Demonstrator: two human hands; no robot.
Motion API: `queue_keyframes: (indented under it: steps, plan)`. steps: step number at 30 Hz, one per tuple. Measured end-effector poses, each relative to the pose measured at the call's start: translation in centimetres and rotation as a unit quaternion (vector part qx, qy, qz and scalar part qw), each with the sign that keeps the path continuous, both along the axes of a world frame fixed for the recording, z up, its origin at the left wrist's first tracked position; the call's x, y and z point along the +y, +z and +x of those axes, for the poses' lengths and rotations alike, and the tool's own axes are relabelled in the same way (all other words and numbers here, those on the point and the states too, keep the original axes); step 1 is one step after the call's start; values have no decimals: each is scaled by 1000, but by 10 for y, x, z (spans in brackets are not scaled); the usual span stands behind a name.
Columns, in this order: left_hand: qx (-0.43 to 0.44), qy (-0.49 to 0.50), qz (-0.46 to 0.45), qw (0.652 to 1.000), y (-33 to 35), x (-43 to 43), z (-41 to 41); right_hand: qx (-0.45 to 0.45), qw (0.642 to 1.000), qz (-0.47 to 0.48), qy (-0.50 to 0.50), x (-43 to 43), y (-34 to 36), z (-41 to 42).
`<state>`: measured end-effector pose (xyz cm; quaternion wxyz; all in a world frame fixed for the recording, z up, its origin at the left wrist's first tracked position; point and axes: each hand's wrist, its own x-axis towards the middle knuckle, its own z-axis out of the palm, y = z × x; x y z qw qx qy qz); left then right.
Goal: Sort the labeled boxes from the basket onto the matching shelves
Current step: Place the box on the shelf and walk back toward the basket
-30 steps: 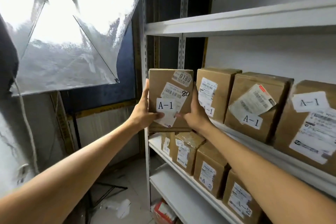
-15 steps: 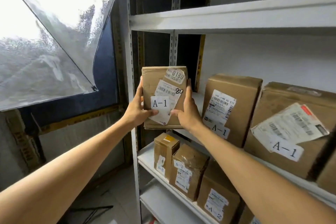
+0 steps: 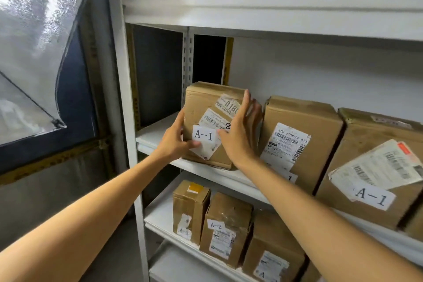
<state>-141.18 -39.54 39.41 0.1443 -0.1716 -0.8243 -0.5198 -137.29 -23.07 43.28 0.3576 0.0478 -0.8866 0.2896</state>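
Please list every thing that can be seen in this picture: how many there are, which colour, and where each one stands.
A-1 box: one, brown cardboard with white labels, standing at the left end of the middle shelf.
neighbouring boxes: two in full view, brown, to the right on the same shelf; the right one reads A-1, and the other's label is partly hidden by the arm.
lower boxes: at least three, brown, on the shelf below; two read A-2.
shelf unit: one, white metal, filling the centre and right.
softbox: one, silvery and translucent, upper left.
left hand: grips the A-1 box's left edge, with the thumb on its label.
right hand: fingers straight, against the box's right side.
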Motion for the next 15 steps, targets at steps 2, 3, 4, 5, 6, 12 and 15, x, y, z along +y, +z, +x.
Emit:
queue_keyframes:
  steps: [2,3,4,5,6,12,15]
  plan:
    - [-5,-18,-10,1000,-1,0,-10,31,994,109,0,-4,22,-4]
    - [-7,-30,-14,999,-2,-1,-15,14,985,175,3,-6,33,-5]
    - [-11,-43,-14,999,-2,-1,-19,-10,971,238,-2,-7,42,-9]
    - [-17,-55,-10,998,-2,-1,-23,-30,958,286,-12,-8,50,-12]
    - [-22,-64,-6,998,-3,0,-26,-40,948,314,-22,-9,57,-13]
    - [-45,-106,11,993,-8,15,-28,-32,939,341,-23,-1,74,-7]
    - [-53,-113,5,992,-8,19,-27,-47,934,353,-30,3,80,-3]
